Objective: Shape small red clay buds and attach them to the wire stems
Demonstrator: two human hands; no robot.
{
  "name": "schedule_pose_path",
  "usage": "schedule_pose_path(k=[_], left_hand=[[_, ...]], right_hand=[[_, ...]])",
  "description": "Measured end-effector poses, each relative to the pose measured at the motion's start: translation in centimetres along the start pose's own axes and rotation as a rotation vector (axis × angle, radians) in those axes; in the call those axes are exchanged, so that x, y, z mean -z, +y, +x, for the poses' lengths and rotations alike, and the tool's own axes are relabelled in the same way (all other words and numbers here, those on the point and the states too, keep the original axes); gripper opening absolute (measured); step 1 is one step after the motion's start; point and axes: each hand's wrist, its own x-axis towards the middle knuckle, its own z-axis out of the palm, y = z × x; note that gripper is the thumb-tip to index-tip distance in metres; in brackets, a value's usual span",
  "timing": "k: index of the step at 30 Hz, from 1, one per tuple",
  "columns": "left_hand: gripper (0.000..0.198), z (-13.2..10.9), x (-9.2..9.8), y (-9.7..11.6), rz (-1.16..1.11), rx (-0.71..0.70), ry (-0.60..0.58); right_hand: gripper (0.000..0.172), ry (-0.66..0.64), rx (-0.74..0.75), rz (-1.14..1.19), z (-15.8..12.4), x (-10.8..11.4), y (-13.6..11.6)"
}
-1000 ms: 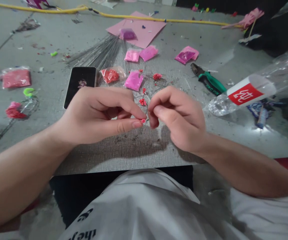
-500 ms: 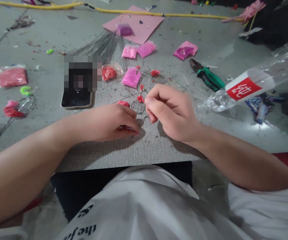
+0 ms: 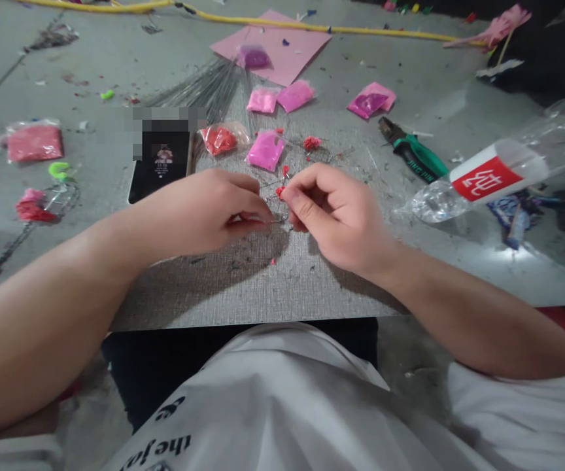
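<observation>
My left hand (image 3: pixel 204 212) and my right hand (image 3: pixel 334 212) meet over a grey textured board (image 3: pixel 263 288). Both are closed in a pinch, fingertips almost touching. A thin wire (image 3: pixel 276 221) runs between the two pinches. Small red beads (image 3: pixel 280 191) sit on wire just above my right thumb. One loose red bead (image 3: pixel 273 261) lies on the board below the hands. Whether either pinch also holds a bead is hidden.
A phone (image 3: pixel 162 163) lies left of the hands. Bags of pink beads (image 3: pixel 265 150) and red beads (image 3: pixel 218 139), a bundle of straight wires (image 3: pixel 199 91), green-handled pliers (image 3: pixel 412 157), a clear plastic bottle (image 3: pixel 493 176) and pink paper (image 3: pixel 275 46) lie around.
My left hand dropped to the board half a second ago, then lifted back to pinch beside my right hand. A small red bead now lies on the board below them.
</observation>
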Motion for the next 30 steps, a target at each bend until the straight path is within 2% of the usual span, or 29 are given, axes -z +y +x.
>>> schedule_pose_path(k=[2, 6, 11, 13, 16, 18, 20, 23, 27, 30], left_hand=[[0.026, 0.1, 0.6, -0.5, 0.127, 0.015, -0.016], [0.037, 0.0, 1.2, -1.1, 0.269, 0.161, -0.01], [0.04, -0.2, 1.3, -1.7, 0.272, 0.202, 0.055], [0.039, -0.2, 1.2, -1.9, 0.263, 0.206, 0.071], [0.036, -0.1, 0.8, -1.8, 0.215, 0.2, -0.015], [0.034, 0.1, 0.4, -1.6, 0.184, 0.181, -0.028], [0.03, 0.2, 0.2, -1.3, 0.152, 0.17, 0.052], [0.024, 0.3, 0.2, -0.3, 0.031, 0.189, 0.175], [0.024, 0.5, 0.2, 1.3, -0.45, 0.331, 0.286], [0.018, 0.6, 0.2, 2.3, -0.694, 0.392, 0.306]], right_hand=[[0.008, 0.016, -0.01, 0.011, 0.0, 0.0, 0.1], [0.011, 0.054, -0.037, -0.008, 0.1, 0.0, 0.3], [0.005, 0.055, -0.048, -0.003, 0.2, 0.2, 0.3], [0.014, 0.037, -0.064, -0.003, 0.2, 0.1, 0.2], [0.027, 0.012, -0.078, -0.031, 0.1, 0.2, 0.3], [0.021, 0.009, -0.062, -0.042, 0.1, 0.2, 0.5], [0.011, 0.016, -0.045, -0.052, 0.1, 0.2, 0.7], [0.011, 0.051, -0.03, -0.093, 0.3, 0.2, 1.0], [0.008, 0.079, 0.0, -0.162, 0.3, 0.0, 0.7], [0.008, 0.075, 0.037, -0.168, 0.4, -0.1, 0.5]])
